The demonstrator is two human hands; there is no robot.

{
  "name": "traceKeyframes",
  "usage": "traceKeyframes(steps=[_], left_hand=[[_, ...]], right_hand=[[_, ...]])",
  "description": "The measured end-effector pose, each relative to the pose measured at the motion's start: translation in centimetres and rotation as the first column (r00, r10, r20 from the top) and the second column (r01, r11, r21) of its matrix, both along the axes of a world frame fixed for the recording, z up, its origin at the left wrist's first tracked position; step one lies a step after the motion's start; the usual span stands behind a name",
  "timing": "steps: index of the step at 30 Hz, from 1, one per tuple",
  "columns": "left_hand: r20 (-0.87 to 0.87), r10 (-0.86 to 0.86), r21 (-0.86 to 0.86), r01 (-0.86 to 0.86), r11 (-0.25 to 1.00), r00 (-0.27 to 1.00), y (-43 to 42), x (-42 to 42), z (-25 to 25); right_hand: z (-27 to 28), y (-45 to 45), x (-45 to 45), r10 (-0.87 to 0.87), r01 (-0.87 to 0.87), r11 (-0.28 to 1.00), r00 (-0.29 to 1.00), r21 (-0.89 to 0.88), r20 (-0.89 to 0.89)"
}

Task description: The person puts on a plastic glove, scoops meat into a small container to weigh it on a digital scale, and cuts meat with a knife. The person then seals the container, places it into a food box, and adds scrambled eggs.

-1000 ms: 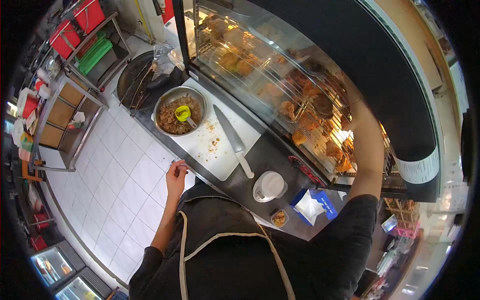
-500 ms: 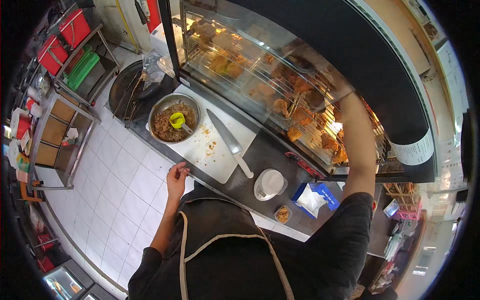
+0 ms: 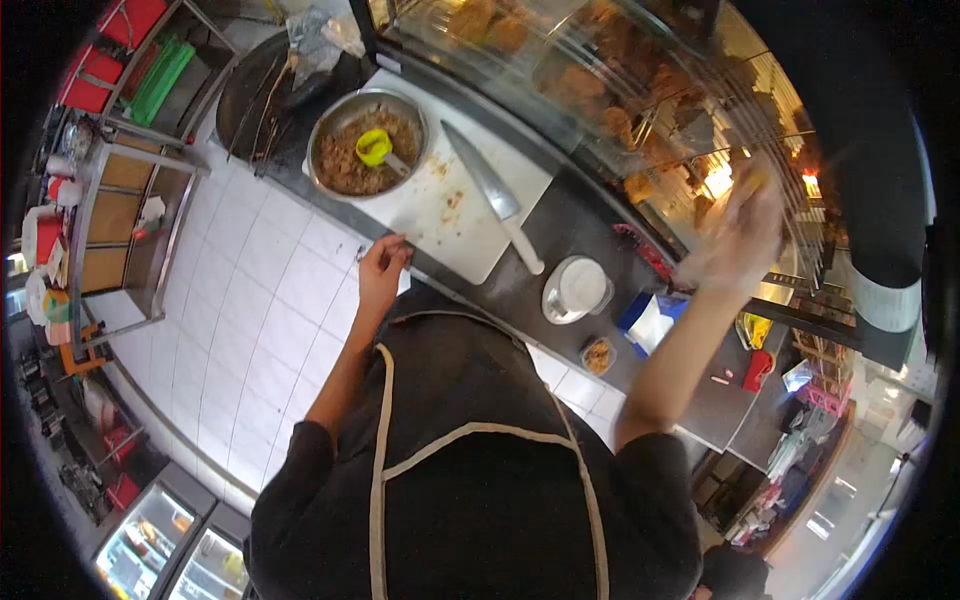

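Note:
My right hand (image 3: 738, 232), in a clear plastic glove, is blurred by motion at the lit display case (image 3: 600, 200); what it holds, if anything, cannot be made out. Fried pieces (image 3: 615, 125) lie on racks behind the glass. My left hand (image 3: 383, 265) hovers by the counter's edge with its fingers curled together. Beyond it, a metal bowl (image 3: 420, 118) of chopped brown food holds a yellow-green scoop (image 3: 373, 147). A knife (image 3: 490, 190) with a white handle rests across the white cutting board (image 3: 480, 255), among crumbs.
A white scale (image 3: 577, 290), a small tub of crumbs (image 3: 598, 355) and a blue box (image 3: 650, 322) stand along the counter. A dark pan (image 3: 250, 100) is at the far left end. A dark-clothed person (image 3: 733, 573) shows at the bottom right.
My right hand has come back from deep inside the case to its front and now shows its glove. The view has shifted, while my left hand keeps its curled pose.

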State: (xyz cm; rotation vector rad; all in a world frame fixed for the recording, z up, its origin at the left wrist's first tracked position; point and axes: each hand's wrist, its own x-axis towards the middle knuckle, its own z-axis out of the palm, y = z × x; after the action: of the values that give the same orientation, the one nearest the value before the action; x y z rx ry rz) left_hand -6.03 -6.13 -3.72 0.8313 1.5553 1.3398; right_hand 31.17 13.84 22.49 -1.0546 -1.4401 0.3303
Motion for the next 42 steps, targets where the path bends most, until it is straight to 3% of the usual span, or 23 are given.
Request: traceKeyframes(steps=[1,2,3,4,5,6,8,9,11,12,16,18,24,27,29,30,33,35,36,37,38,40,42], left_hand=[[-0.009,-0.018,-0.023,0.017,1.000,1.000,0.4,0.1,0.5],[0.075,-0.023,0.007,0.023,1.000,0.997,0.6,0.1,-0.3],[0.069,-0.024,-0.003,0.024,1.000,0.997,1.1,0.2,-0.4],[0.042,-0.058,-0.019,0.058,0.998,0.997,1.6,0.2,-0.2],[0.017,-0.104,-0.043,0.105,0.994,0.994,1.7,0.1,0.0],[-0.002,-0.149,-0.082,0.148,0.986,0.989,2.2,0.0,0.3],[0.024,-0.177,-0.057,0.178,0.982,0.984,3.0,0.3,0.9],[0.046,-0.184,-0.026,0.185,0.982,0.982,3.2,0.1,1.0],[0.026,-0.185,-0.011,0.185,0.983,0.982,3.6,-0.6,1.2],[0.022,-0.160,-0.001,0.160,0.987,0.987,3.7,-0.9,1.4],[0.053,-0.104,0.005,0.104,0.995,0.993,3.4,-1.6,-0.1],[0.060,-0.108,0.009,0.108,0.994,0.992,3.4,-1.3,-0.5],[0.032,-0.247,0.061,0.245,0.968,0.968,5.7,0.8,-0.5],[-0.068,-0.290,0.067,0.294,0.953,0.955,7.4,1.0,0.8],[-0.451,-0.264,0.179,0.376,0.909,0.853,8.9,0.9,1.5],[-0.448,-0.272,0.172,0.381,0.909,0.851,9.5,1.1,1.3],[-0.584,-0.273,0.277,0.504,0.818,0.764,11.1,1.4,0.1],[-0.717,-0.291,0.262,0.631,0.730,0.634,11.7,1.5,-1.0],[-0.717,-0.302,0.256,0.640,0.725,0.629,11.8,1.4,-1.6],[-0.762,-0.333,0.195,0.687,0.700,0.555,11.9,1.3,-2.1],[-0.801,-0.361,0.130,0.729,0.672,0.477,11.9,1.1,-2.5],[-0.818,-0.396,0.063,0.751,0.658,0.416,12.1,1.1,-3.1],[-0.830,-0.428,-0.002,0.765,0.644,0.358,12.5,0.9,-3.3]], right_hand=[[-3.5,-3.1,-1.2,0.109,-0.171,0.962,0.956,-0.212,-0.274],[-7.5,-5.5,-3.5,0.125,-0.373,0.876,0.788,-0.306,-0.603],[-11.4,-7.9,-5.8,-0.008,-0.520,0.794,0.510,-0.316,-0.860],[-16.9,-8.7,-8.8,-0.019,-0.386,0.732,0.812,-0.561,-0.583],[-21.6,-9.2,-12.1,-0.002,-0.158,0.659,0.977,-0.735,-0.211],[-24.2,-9.2,-15.0,0.131,-0.243,0.558,0.970,-0.793,-0.206],[-28.4,-9.7,-17.5,0.351,-0.169,0.806,0.909,-0.567,0.227],[-28.3,-9.7,-17.8,0.353,-0.170,0.802,0.908,-0.573,0.225],[-28.0,-9.8,-18.4,0.268,0.008,0.928,0.682,-0.373,0.681],[-28.6,-9.4,-18.0,0.391,0.076,0.815,0.660,-0.575,0.641],[-25.4,-9.9,-15.0,0.195,0.099,0.892,0.796,-0.442,0.573],[-24.7,-8.8,-14.6,0.285,0.165,0.834,0.689,-0.526,0.667],[-24.6,-6.7,-14.2,0.548,0.222,0.652,0.523,-0.725,0.653],[-24.1,-9.8,-13.0,0.563,0.177,0.607,0.593,-0.775,0.576],[-21.1,-12.3,-14.0,0.568,0.217,0.524,0.631,-0.823,0.528],[-20.0,-13.2,-14.7,0.564,0.251,0.443,0.669,-0.861,0.485],[-20.6,-15.3,-16.7,0.545,0.200,0.408,0.730,-0.891,0.413],[-21.7,-15.9,-17.5,0.538,0.176,0.434,0.736,-0.883,0.411],[-23.8,-16.6,-17.5,0.511,0.174,0.514,0.724,-0.840,0.463],[-24.2,-16.8,-17.9,0.480,0.170,0.589,0.712,-0.790,0.512],[-24.5,-16.9,-18.1,0.478,0.171,0.584,0.718,-0.794,0.506],[-22.5,-16.0,-19.1,0.519,0.229,0.447,0.721,-0.865,0.459],[-23.0,-15.5,-19.3,0.522,0.235,0.419,0.728,-0.877,0.445]])
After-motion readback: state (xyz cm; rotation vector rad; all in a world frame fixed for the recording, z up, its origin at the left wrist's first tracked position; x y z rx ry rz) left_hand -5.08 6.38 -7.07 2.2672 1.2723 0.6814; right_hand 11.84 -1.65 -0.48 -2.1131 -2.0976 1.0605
